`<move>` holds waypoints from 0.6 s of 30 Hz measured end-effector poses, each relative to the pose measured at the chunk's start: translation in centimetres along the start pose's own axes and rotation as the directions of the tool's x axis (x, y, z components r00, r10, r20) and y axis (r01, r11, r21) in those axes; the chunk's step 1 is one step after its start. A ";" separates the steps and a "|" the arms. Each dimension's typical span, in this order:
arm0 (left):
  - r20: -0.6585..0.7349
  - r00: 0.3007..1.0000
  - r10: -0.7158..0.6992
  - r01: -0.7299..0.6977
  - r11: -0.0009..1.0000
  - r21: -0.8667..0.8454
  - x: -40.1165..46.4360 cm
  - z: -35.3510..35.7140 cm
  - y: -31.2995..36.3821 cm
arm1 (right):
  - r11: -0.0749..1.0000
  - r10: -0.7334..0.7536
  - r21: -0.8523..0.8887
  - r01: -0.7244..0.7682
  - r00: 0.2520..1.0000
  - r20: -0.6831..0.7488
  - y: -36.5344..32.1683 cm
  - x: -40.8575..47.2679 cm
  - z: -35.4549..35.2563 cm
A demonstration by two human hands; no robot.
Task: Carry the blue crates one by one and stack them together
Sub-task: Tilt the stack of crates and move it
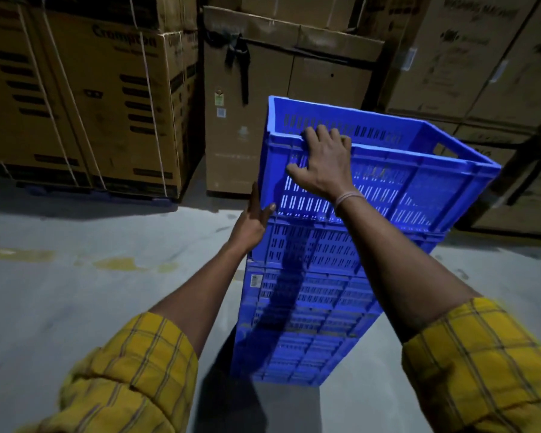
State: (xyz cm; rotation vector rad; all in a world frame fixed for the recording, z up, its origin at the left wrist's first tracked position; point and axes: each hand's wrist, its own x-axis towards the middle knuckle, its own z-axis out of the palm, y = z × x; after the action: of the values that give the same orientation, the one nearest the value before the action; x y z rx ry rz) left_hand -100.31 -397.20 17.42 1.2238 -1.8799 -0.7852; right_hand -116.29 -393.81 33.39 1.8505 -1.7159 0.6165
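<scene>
The top blue crate (384, 170) sits on the stack of blue crates (303, 295) standing on the concrete floor (75, 292), near the cardboard boxes (85, 98). The right hand (324, 165) grips its near rim; the left hand (255, 221) lies flat, fingers apart, against its lower corner (steadying, I'd say). No loose crates are in sight, so what remains is unclear.

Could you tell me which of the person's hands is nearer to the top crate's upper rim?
Right. The right hand hooks its fingers over the top crate's near rim. The left hand is lower, flat against that crate's bottom left corner.
</scene>
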 end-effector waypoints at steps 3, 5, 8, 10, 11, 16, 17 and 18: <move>-0.007 0.997 -0.079 0.079 0.996 -0.032 -0.6 0.3 -0.1 | 1.000 0.022 -0.007 -0.021 0.999 0.027 -0.6 0.1 -0.2; 0.023 0.999 -0.027 0.028 0.999 -0.047 -0.7 -0.1 -0.4 | 1.000 0.020 0.017 -0.022 0.994 0.107 -0.6 0.8 -0.9; 0.083 0.996 0.007 -0.003 0.999 -0.051 -0.6 -0.7 -0.6 | 0.994 0.038 0.093 -0.051 0.989 0.143 -0.9 2.3 -2.5; 0.095 0.995 -0.026 0.035 0.995 -0.092 -1.2 -0.4 -0.7 | 0.993 0.067 0.093 -0.072 0.996 0.056 -1.5 2.4 -2.1; 0.090 0.995 -0.040 0.050 0.993 -0.109 -1.4 -0.1 -0.8 | 0.995 0.063 0.070 -0.064 0.998 0.024 -1.9 1.9 -1.3; 0.057 0.997 -0.056 0.064 0.985 -0.161 -2.2 0.9 -2.4 | 0.997 0.055 -0.041 -0.059 0.993 -0.100 -2.7 0.1 1.9; 0.072 0.996 -0.052 0.063 0.985 -0.162 -2.6 1.2 -2.8 | 0.996 0.066 -0.050 -0.071 0.993 -0.103 -2.7 0.2 1.8; 0.086 0.996 -0.038 0.052 0.986 -0.160 -3.1 1.7 -3.4 | 0.996 0.069 -0.052 -0.075 0.992 -0.108 -2.7 0.3 1.8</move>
State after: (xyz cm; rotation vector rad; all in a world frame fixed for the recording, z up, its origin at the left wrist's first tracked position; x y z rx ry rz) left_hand -99.31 -395.41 13.00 1.1506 -1.8195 -1.0068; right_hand -113.65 -395.10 32.04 1.6932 -1.7192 0.6760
